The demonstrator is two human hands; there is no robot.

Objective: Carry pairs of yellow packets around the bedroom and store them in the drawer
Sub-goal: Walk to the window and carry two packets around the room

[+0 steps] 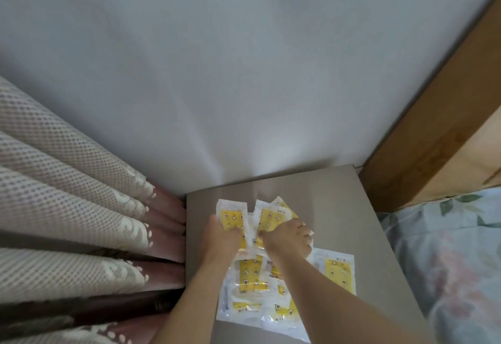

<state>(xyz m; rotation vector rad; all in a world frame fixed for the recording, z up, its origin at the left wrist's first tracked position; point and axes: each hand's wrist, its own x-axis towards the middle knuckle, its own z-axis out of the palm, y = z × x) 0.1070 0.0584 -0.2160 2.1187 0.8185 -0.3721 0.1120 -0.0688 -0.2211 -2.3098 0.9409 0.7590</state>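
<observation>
Several yellow-and-white packets lie in a loose pile [260,289] on a grey bedside cabinet top [339,208]. My left hand [222,238] grips one yellow packet [231,219] that stands up above the pile. Beside it, my right hand [287,240] grips another yellow packet [267,216], with a further packet edge showing behind it. One packet [336,267] lies flat apart at the right of the pile. No drawer is visible.
A plain white wall [244,72] rises behind the cabinet. Patterned curtains [67,194] hang at the left, close against the cabinet's side. A wooden bed frame [433,140] and floral bedding [455,262] border the cabinet on the right.
</observation>
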